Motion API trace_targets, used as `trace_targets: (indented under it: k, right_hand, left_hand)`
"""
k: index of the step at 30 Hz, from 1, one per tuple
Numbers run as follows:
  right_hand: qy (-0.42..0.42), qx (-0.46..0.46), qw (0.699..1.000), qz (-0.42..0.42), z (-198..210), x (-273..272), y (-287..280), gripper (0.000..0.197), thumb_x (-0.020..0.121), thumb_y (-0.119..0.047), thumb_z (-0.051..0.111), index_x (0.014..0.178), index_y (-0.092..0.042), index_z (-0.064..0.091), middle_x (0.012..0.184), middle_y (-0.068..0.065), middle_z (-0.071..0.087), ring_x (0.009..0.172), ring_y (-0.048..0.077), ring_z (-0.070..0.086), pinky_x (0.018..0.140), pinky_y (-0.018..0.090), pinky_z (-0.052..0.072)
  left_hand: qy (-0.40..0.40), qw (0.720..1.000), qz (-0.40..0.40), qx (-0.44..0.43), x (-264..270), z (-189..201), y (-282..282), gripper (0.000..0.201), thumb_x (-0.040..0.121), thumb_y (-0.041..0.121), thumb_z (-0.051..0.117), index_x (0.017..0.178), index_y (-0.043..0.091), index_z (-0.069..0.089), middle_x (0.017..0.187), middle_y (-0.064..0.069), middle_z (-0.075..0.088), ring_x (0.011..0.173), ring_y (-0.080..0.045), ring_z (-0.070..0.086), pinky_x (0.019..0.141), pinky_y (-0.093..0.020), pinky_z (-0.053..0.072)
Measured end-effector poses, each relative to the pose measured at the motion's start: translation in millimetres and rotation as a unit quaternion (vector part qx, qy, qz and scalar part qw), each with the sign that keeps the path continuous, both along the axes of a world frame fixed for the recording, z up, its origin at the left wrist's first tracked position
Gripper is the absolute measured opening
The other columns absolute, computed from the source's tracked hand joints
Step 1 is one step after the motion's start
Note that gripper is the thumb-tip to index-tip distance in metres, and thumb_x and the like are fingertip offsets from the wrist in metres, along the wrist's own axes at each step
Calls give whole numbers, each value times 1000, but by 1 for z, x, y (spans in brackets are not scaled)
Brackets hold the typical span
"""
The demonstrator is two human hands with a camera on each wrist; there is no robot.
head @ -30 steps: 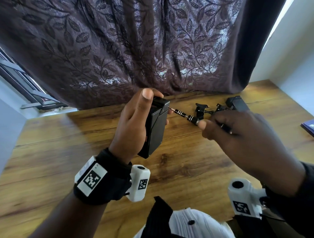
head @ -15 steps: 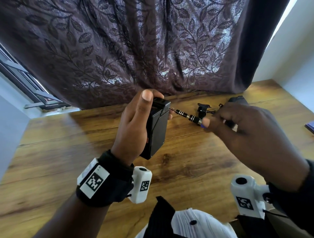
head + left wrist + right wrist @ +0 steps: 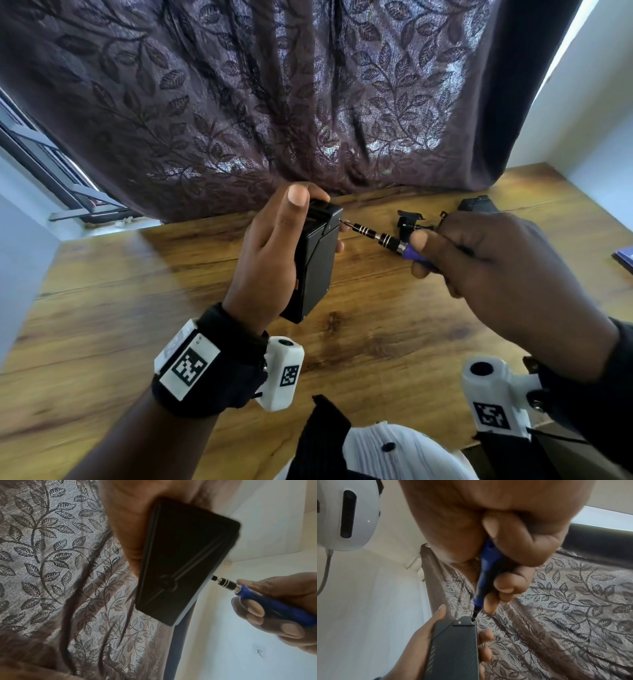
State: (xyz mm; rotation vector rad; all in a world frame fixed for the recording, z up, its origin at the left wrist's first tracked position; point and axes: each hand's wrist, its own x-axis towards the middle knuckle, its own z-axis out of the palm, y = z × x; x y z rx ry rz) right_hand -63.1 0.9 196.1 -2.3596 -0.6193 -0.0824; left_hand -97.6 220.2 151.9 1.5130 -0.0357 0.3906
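Observation:
My left hand [image 3: 274, 253] grips a flat black box-shaped device [image 3: 317, 260] upright above the wooden table [image 3: 137, 308], thumb along its near side and fingers behind. My right hand [image 3: 479, 260] holds a small screwdriver [image 3: 383, 238] with a blue handle and a black-and-silver shaft. Its tip sits against the device's top right corner. In the right wrist view the screwdriver [image 3: 483, 577] bit meets a small screw at the corner of the device [image 3: 453, 650]. The left wrist view shows the device [image 3: 185, 561] and the blue handle [image 3: 274, 608] in my right fingers.
A dark leaf-patterned curtain [image 3: 274, 102] hangs behind the table. Small black parts [image 3: 409, 222] and another black piece [image 3: 478, 204] lie on the table behind my right hand. A dark blue object [image 3: 625, 258] sits at the right edge. White walls flank the curtain.
The screwdriver stays at the device's top corner. My right hand has shifted on the handle, so the blue grip now shows between the fingers. The left hand keeps its hold.

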Motion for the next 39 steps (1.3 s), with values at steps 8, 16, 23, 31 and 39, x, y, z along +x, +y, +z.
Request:
trace_targets:
  k: [8,16,23,31,39]
  right_hand:
    - [7,-33,999,-15,-4,-6,2,36,66,-59,75,80,-31,57,81,-17,61,83,-6,54,60,8,38]
    - [-1,2,1000,-14,-4,-7,2,37,81,-57,59,68,-24,71,62,-7,62,61,10,59,65,32,49]
    - [12,-29,999,-33,-5,-5,6,35,70,-62,72,77,-31,58,73,-18,62,74,-2,56,56,15,36]
    - [-18,-31,999,-31,1,-1,5,42,80,-64,60,61,-27,68,56,-6,66,60,12,63,67,29,49]
    - [-3,-39,999,-25,0,-3,4,33,68,-58,75,81,-31,61,75,-17,62,76,-2,57,59,8,38]
  left_hand:
    - [-2,1000,0,-14,2,0,-2,46,99,56,36,108,21,64,90,-9,73,79,-42,72,62,-44,54]
    - [-4,1000,-3,5,3,2,-2,46,100,55,35,108,19,62,88,-8,72,79,-42,72,61,-46,54]
    - [8,1000,16,4,4,0,-2,48,99,58,35,107,18,62,88,-11,72,79,-40,72,63,-45,54]
    - [20,1000,16,3,2,-4,-3,51,97,60,35,110,18,62,90,-9,74,80,-41,73,63,-49,56]
    - [16,1000,12,-5,0,-3,-3,50,98,58,35,110,18,62,88,-7,74,80,-43,72,63,-55,57]
